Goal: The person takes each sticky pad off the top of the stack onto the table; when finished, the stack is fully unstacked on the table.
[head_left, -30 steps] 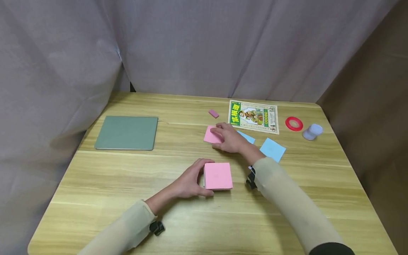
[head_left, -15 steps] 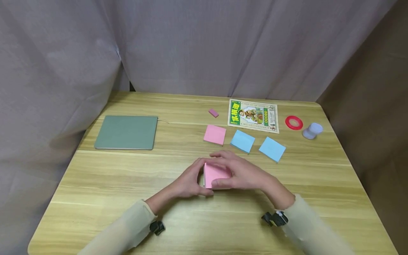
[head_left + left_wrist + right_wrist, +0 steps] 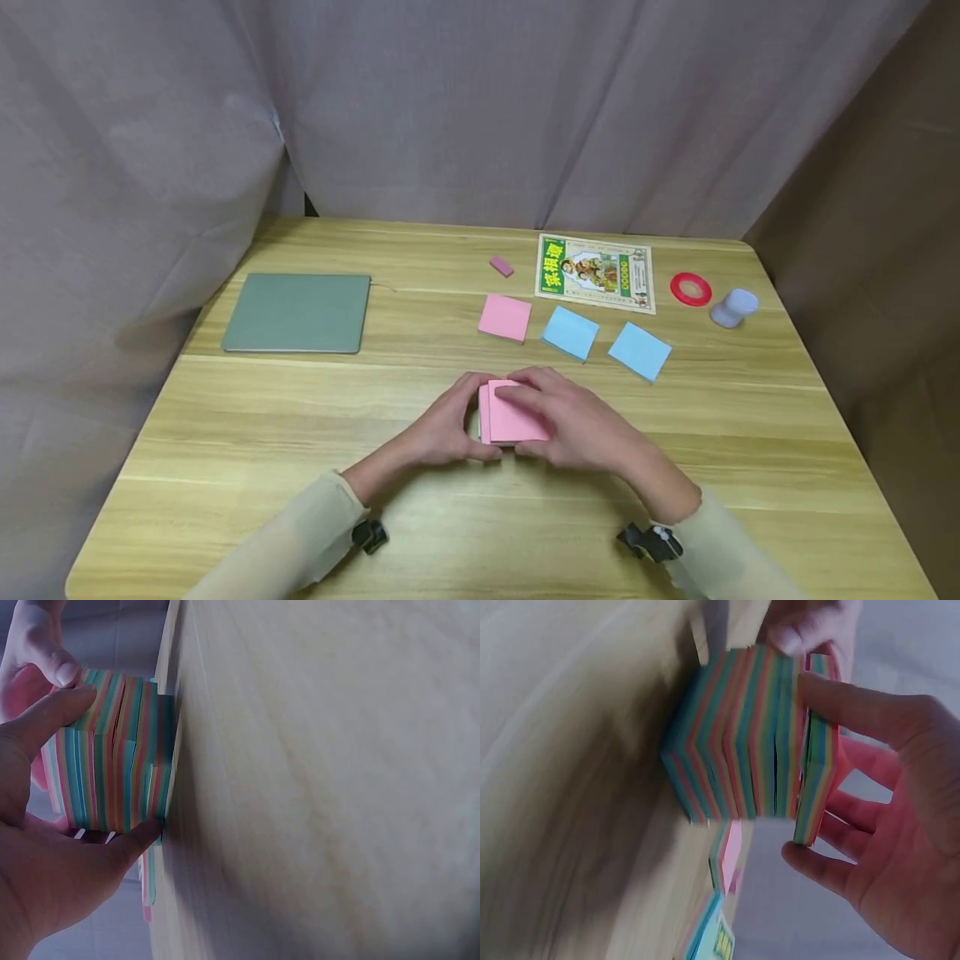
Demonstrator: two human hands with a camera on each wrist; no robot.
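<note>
A tall stack of sticky note pads (image 3: 112, 780), its sides striped in several colours, stands on the table with pink on top. My left hand (image 3: 447, 421) grips its left side, thumb at the near face and fingers at the far one. At the stack's top, my right hand (image 3: 581, 421) holds the uppermost sticky note pad (image 3: 815, 802) between thumb and fingers. That pad sits offset to the right, baring a strip of the pink pad below. Beyond the stack lie a pink sticky note pad (image 3: 506, 317) and two blue pads, one left (image 3: 572, 332) and one right (image 3: 641, 351).
A green notebook (image 3: 297, 312) lies at the left. Toward the back are a small pink eraser-like block (image 3: 502, 267) and a printed card (image 3: 596, 273). A red tape roll (image 3: 691, 289) and a pale, waisted cylinder (image 3: 734, 308) are at the right.
My right hand has left the pink pad lying farther back and come to the stack. There it has shifted the top pad slightly right. My left hand has stayed on the stack.
</note>
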